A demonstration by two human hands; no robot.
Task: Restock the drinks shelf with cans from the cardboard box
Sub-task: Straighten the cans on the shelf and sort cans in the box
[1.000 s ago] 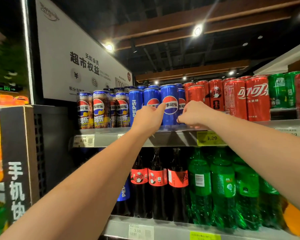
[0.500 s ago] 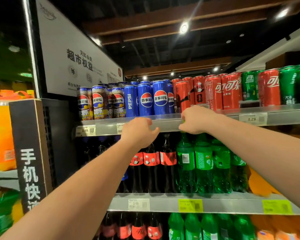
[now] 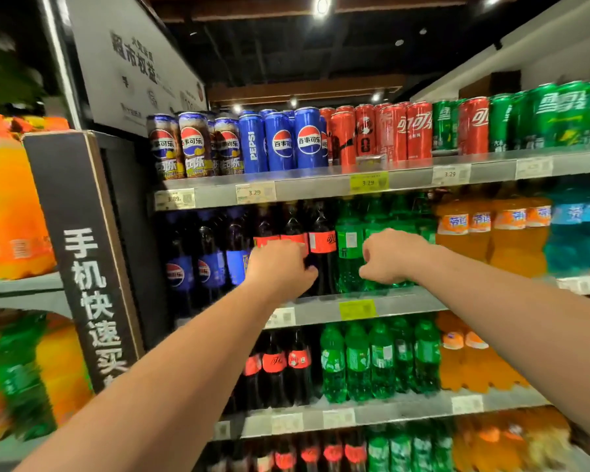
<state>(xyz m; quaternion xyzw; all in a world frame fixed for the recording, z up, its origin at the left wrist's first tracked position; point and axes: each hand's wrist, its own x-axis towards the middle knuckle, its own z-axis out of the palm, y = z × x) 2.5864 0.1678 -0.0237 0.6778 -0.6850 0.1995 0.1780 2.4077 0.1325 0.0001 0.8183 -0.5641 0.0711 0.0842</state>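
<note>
Standing upright on the top drinks shelf [image 3: 307, 188], long axes vertical and tops toward the ceiling, the slim metal cans [image 3: 309, 139] form glossy rows of blue, red and green cylinders. Their printed labels face the aisle above the grey metal shelf edge and its paper price tags [image 3: 368, 182]. One level lower, the left hand [image 3: 280, 270] and the right hand [image 3: 389, 257] hang apart before ribbed plastic bottles [image 3: 349, 247], each with fingers loosely curled, holding nothing.

Ceiling spotlights [image 3: 322, 5] glare overhead; motion blur smears edges, wide-angle bending the shelves [image 3: 321, 185].
</note>
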